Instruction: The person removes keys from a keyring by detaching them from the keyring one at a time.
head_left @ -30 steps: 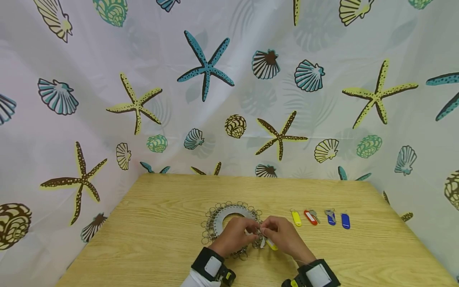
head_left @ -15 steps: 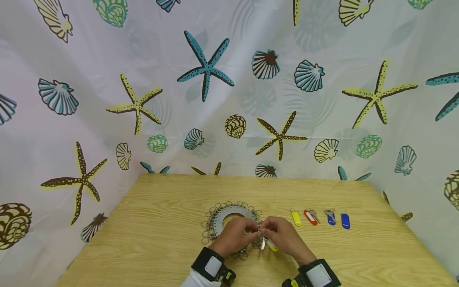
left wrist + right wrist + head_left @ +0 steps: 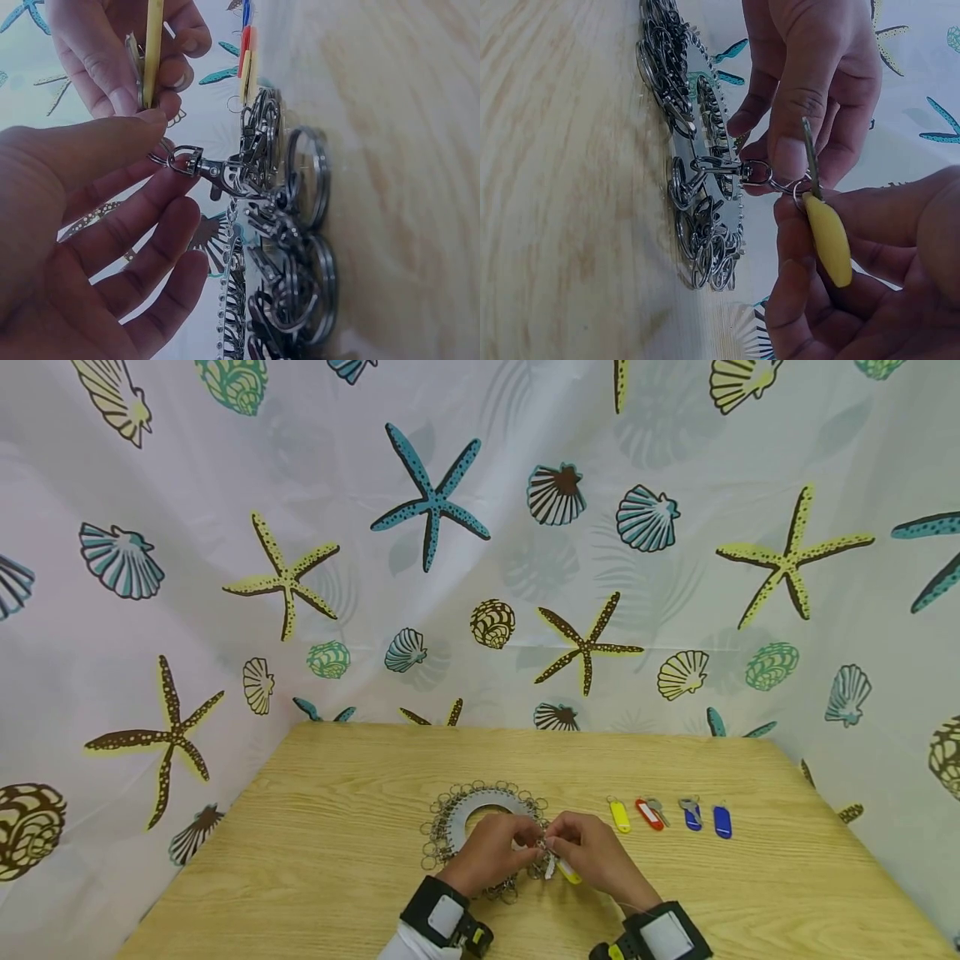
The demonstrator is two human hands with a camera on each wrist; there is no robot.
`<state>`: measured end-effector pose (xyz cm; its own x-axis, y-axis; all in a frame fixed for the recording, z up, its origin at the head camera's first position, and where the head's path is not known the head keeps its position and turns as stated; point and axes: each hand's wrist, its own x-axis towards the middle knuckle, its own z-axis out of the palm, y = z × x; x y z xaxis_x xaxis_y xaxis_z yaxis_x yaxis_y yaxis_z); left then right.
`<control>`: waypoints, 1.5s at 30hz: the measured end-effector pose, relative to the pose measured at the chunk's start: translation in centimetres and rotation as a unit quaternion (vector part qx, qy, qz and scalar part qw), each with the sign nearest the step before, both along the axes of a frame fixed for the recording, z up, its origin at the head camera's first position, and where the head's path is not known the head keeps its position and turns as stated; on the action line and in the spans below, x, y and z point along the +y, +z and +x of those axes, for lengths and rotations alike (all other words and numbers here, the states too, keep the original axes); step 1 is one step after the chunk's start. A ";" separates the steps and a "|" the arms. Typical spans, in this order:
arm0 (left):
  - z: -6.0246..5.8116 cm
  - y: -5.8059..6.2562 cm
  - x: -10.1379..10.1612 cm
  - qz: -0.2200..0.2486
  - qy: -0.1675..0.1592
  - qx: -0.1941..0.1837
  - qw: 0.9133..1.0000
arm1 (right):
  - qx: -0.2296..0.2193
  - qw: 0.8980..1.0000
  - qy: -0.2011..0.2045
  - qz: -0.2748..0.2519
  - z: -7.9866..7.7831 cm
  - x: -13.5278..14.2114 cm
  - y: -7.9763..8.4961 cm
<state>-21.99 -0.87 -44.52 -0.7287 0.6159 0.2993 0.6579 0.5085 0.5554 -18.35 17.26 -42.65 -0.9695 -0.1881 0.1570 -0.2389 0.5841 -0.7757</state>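
My left hand (image 3: pixel 491 852) pinches a split ring (image 3: pixel 784 186) between thumb and fingertips. This ring hangs from a swivel clasp (image 3: pixel 214 171), hooked to a flat grey metal hoop (image 3: pixel 457 828) fringed with several similar clasps and rings. Close beside it, my right hand (image 3: pixel 594 853) pinches a yellow key tag (image 3: pixel 828 234) and its small ring, near the same split ring. A silver key (image 3: pixel 811 154) stands next to the tag in the right wrist view. Fingers partly hide where the rings meet, so I cannot tell whether they are linked.
To the right on the wooden table (image 3: pixel 337 827) lie another yellow tag (image 3: pixel 619 817), a red tag (image 3: pixel 649 815) with a key, and two blue tags, the nearer one (image 3: pixel 692 817) with a key. A patterned curtain (image 3: pixel 480 568) encloses the table's back and sides.
The key by my right fingertips swings slightly between frames. Both hands keep almost the same place, with small finger movements.
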 end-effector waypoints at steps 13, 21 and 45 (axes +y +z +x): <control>0.0 0.1 0.0 -0.006 0.010 -0.013 1.000 | -0.005 1.000 0.011 -0.006 0.1 0.1 0.0; 0.0 0.1 0.0 -0.013 0.015 0.001 1.000 | -0.002 1.000 0.004 -0.004 0.1 0.0 -0.1; 0.0 0.4 -0.5 -0.003 0.004 -0.023 1.000 | -0.001 1.000 -0.006 0.015 0.1 -0.7 -0.1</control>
<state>-22.02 -1.35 -44.13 -0.7462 0.6120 0.2620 0.6283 0.5174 0.5810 -18.28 16.59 -42.79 -0.9720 -0.1808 0.1498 -0.2303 0.6103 -0.7579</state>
